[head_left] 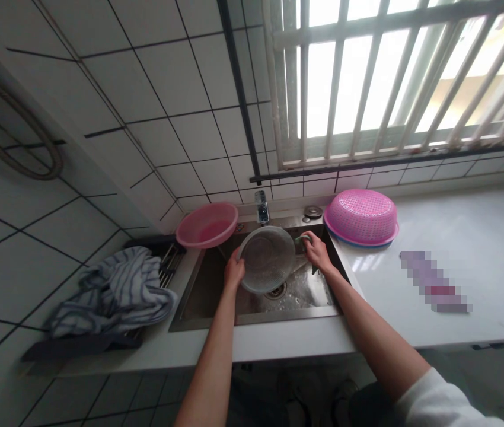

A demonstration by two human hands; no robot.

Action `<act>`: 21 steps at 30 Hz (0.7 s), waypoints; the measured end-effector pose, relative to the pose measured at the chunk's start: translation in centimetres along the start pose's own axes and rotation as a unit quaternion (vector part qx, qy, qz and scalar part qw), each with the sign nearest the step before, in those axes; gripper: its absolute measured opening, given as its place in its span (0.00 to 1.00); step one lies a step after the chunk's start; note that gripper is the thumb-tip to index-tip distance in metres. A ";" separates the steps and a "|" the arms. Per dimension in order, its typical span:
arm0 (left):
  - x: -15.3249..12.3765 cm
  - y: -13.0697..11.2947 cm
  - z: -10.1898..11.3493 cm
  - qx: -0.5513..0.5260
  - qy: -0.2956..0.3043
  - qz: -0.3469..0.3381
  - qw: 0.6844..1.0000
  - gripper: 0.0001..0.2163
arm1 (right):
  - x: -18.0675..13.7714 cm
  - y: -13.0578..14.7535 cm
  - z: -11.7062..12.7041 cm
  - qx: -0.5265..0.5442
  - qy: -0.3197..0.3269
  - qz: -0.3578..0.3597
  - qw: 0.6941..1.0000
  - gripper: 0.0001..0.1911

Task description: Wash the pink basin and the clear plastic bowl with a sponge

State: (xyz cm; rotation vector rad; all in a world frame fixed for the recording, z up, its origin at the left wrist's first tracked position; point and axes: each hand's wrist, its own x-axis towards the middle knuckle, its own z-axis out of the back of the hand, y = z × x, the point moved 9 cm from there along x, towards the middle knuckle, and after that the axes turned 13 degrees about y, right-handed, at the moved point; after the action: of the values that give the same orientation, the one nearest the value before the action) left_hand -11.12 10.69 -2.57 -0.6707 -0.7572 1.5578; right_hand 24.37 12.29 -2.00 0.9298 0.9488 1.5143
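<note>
Over the steel sink (216, 314) my left hand (233, 270) grips the left rim of a round translucent bowl (267, 261), which is tilted so that its inside faces me. On the bowl's right, my right hand (316, 250) is closed around a small, limp green thing (304, 238). Bits of green show above and below its fingers; whether it is a cloth or leaves I cannot make out. The faucet (261, 207) stands just behind the bowl. Below the bowl's lower edge, part of the drain (276, 291) shows in the wet sink floor.
A pink basin (207, 225) rests on the sink's back left corner. Right of the sink, an upside-down pink colander (361, 214) sits on something blue. A striped cloth (118, 290) lies on a dark rack at left. A blurred object (434, 281) lies on the white counter (492, 237).
</note>
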 end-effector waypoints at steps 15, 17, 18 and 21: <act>-1.1 -2.1 -0.5 -0.037 -0.013 -0.004 0.999 0.25 | 0.2 0.1 -1.6 -0.059 0.009 -0.016 0.998 0.24; -1.1 -1.5 -0.8 -0.062 -0.008 0.003 0.998 0.23 | -0.1 0.2 -2.2 -0.082 0.036 -0.002 0.996 0.22; -1.1 -1.1 -1.1 -0.076 -0.006 0.015 0.997 0.22 | -0.2 0.3 -2.7 -0.096 0.060 0.005 0.994 0.22; -1.3 0.2 -2.1 -0.142 -0.003 0.055 0.988 0.22 | -0.6 0.3 -4.5 -0.139 0.148 0.028 0.979 0.19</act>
State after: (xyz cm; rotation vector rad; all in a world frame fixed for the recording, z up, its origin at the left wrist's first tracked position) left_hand -9.48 9.54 -4.00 -0.9299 -0.9704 1.5654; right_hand 20.13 11.23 -3.45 0.5435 0.8929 1.8137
